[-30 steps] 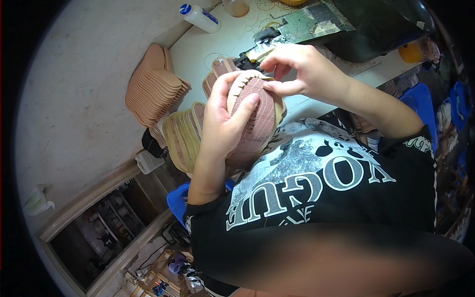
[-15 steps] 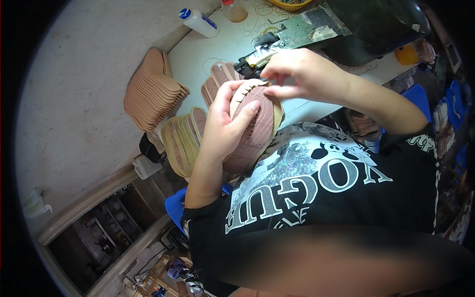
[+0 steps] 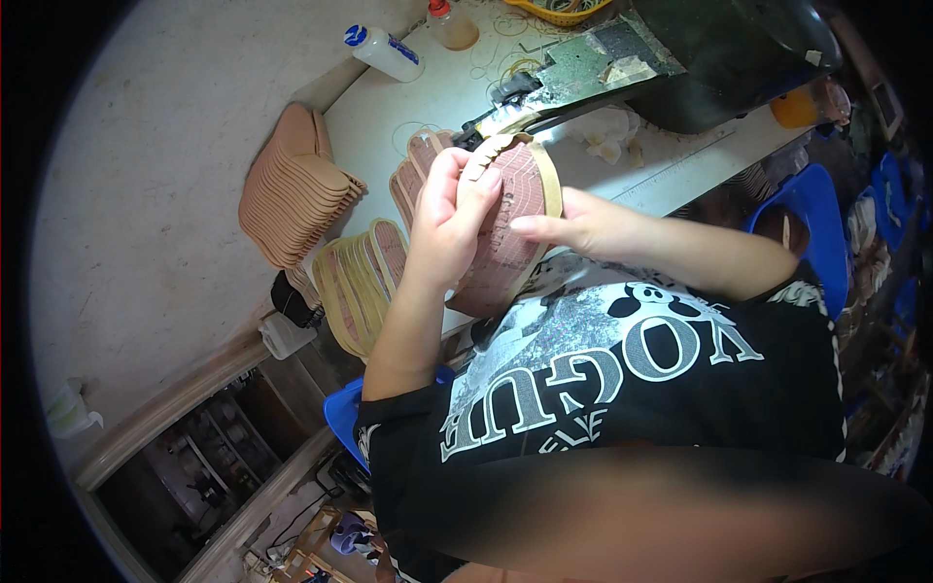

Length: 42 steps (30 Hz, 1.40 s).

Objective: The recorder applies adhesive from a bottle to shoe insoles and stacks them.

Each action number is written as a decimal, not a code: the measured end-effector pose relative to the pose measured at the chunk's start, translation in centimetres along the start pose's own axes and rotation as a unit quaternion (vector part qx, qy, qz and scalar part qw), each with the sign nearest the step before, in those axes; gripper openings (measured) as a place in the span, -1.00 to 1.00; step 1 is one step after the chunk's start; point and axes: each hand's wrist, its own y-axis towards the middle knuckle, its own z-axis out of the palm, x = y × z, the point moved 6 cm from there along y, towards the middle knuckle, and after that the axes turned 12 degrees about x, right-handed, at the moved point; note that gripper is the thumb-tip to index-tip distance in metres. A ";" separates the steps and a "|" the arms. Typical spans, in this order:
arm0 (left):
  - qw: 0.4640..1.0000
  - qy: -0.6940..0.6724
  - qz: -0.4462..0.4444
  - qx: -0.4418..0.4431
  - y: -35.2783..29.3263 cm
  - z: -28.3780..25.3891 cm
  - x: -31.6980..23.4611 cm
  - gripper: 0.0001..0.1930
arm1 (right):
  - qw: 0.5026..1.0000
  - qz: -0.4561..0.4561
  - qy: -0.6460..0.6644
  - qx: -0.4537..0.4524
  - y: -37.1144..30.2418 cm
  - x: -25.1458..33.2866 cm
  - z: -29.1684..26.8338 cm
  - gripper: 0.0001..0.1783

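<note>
Between my two hands I hold a shoe insole (image 3: 515, 214), its reddish-brown patterned face turned up and a pale tan strip running round its edge. At the far end the strip is folded into small pleats. My left hand (image 3: 452, 209) grips the insole's left side, thumb pressed on the face near the pleats. On the opposite edge my right hand (image 3: 569, 225) pinches it, thumb on top and fingers hidden underneath. Just past the insole stands a sewing machine (image 3: 593, 73), its needle area partly hidden behind my hands.
Left of my hands lies a row of tan-edged insoles (image 3: 355, 282), with more brown insoles (image 3: 408, 180) behind. A stack of beige sole pieces (image 3: 296, 185) leans by the wall. A white bottle (image 3: 384, 53), red-capped bottle (image 3: 453, 27) and yellow basket (image 3: 564, 12) stand at the back.
My right hand has come down from the pleated end to the insole's right edge and grips it there. The insole has shifted slightly away from me and turned a little.
</note>
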 end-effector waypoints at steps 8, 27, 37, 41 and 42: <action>0.980 0.090 -0.174 -0.032 3.0 -4.6 1.3 -0.78 | 0.992 -0.054 0.110 -0.037 2.7 -1.4 0.0 -0.58; 0.954 0.086 -0.287 -0.002 5.2 -5.0 0.3 -0.61 | 0.997 0.036 0.062 -0.042 2.6 1.6 -2.9 -0.56; 0.927 0.168 -0.334 -0.022 4.9 -4.1 -1.2 -0.45 | 0.996 0.066 -0.045 -0.050 -0.3 0.7 -2.3 -0.64; 0.911 0.232 -0.341 -0.013 5.2 -5.3 -1.4 -0.44 | 0.997 0.039 0.006 -0.071 -0.3 0.3 -2.9 -0.70; 0.907 0.248 -0.340 -0.012 5.4 -5.7 -1.4 -0.44 | 0.997 0.037 0.017 -0.072 -0.1 0.3 -3.0 -0.71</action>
